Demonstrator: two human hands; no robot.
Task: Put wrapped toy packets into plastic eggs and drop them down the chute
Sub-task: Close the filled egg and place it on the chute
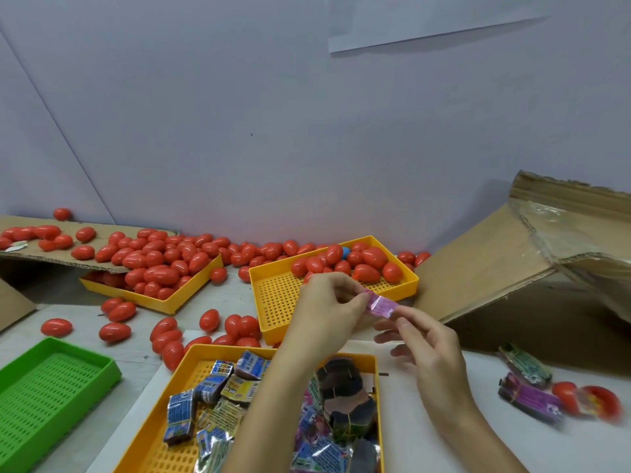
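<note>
Midair, pink toy packet (pixel 381 304) pinched between both hands, left hand (pixel 327 308) and right hand (pixel 423 343) gripping opposite ends

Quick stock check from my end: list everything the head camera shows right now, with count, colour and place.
pink packet: one, pinched between both hands, mid-air.
red eggs: many, heaped in two far yellow trays, scattered on the table.
blue egg: one, in far right tray.
far yellow trays: two, perforated.
near yellow tray: one, holds wrapped packets, mostly blue.
green tray: one, near left.
cardboard chute: one, brown, right.
opened red egg: one, right, beside purple packets.
wall paper: one, white.
left hand: holds packet.
right hand: fingers pinch packet.
</note>
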